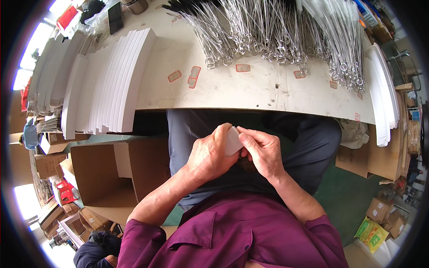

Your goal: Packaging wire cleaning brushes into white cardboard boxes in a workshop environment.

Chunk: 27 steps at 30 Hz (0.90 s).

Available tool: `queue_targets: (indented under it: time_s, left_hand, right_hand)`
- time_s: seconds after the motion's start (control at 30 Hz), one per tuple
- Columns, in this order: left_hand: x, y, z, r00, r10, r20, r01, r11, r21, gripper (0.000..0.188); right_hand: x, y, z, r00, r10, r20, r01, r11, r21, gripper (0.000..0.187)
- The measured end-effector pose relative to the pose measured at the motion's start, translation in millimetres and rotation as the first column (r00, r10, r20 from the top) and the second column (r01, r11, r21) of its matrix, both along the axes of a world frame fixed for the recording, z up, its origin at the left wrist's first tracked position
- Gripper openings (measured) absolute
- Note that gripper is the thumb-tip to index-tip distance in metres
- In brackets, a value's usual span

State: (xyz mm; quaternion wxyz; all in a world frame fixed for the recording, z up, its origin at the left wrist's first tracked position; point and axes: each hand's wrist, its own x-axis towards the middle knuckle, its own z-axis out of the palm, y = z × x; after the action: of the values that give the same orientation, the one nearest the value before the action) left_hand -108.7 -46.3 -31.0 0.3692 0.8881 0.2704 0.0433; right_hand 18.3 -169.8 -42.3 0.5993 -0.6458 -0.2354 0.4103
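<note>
Above my lap, just off the table's front edge, both hands hold a slim white carton (233, 142) by its end. My left hand (209, 152) is wrapped round it from the left, thumb on top. On the right, my right hand (264, 154) pinches the carton's edge between thumb and fingers. How far the carton reaches below the hands is hidden. Across the table's far side lie many wire brushes (277, 31) with looped ring handles pointing toward me. A row of long white cartons (111, 80) stands at the left.
The white table (214, 89) bears several red-edged stickers. More white cartons (384, 94) lie along its right end. A dark phone (115, 18) rests at the far left. An open brown cardboard box (107, 178) stands left of my legs. Another person (96, 252) is at the lower left.
</note>
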Motion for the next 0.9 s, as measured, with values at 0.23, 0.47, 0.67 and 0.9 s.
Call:
queue_targets:
  time_s: [0.23, 0.47, 0.67, 0.9]
  left_hand:
    - [2.4, -2.8, 0.7, 0.996, -0.004, 0.093, -0.002, 0.998, 0.07, 0.058]
    - [-1.2, -2.5, -2.6, 0.997, -0.022, 0.08, 0.016, 0.997, 0.077, 0.056]
    - [-1.6, -2.6, -1.7, 0.996, -0.03, 0.083, 0.024, 0.997, 0.068, 0.055]
    - [-2.5, -3.5, -2.3, 0.996, -0.027, 0.08, 0.022, 0.998, 0.063, 0.055]
  right_hand:
    - [-4.9, 9.6, -4.2, 0.993, -0.085, -0.077, 0.09, 0.994, 0.06, 0.016]
    - [3.5, 6.6, -3.7, 0.979, -0.087, -0.182, 0.097, 0.994, 0.052, 0.015]
    - [7.2, 6.6, -7.5, 0.977, -0.114, -0.18, 0.12, 0.993, 0.021, 0.018]
    - [-7.1, 5.9, -11.6, 0.958, -0.177, 0.224, 0.16, 0.983, 0.091, 0.016]
